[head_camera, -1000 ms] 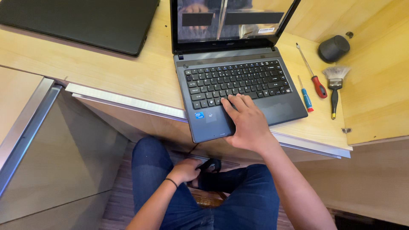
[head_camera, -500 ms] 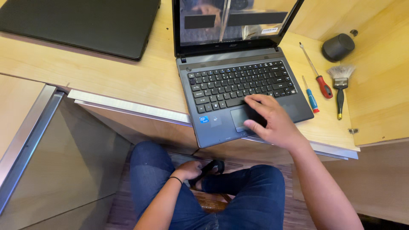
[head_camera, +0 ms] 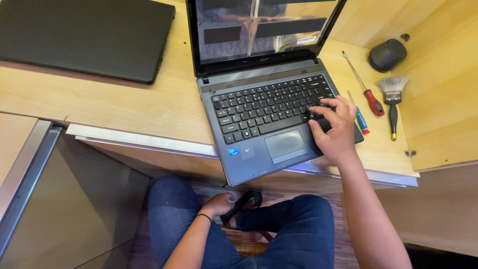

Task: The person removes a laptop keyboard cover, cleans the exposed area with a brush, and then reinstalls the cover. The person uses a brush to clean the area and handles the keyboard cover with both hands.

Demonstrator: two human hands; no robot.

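On a pale wooden worktop [head_camera: 124,107] with a metal front edge sits one open grey laptop [head_camera: 271,117], its corner overhanging. The right hand [head_camera: 334,130] rests curled on the laptop's right side, fingers on the keys, holding nothing. Left of the laptop lies one closed black laptop [head_camera: 84,37]. Right of it lie two screwdrivers [head_camera: 366,94], one brush [head_camera: 392,102] and one dark cylinder [head_camera: 387,55]. Below the laptop, the left hand [head_camera: 218,204] grips a dark strap-like thing [head_camera: 244,203] in the lap, hard to make out.
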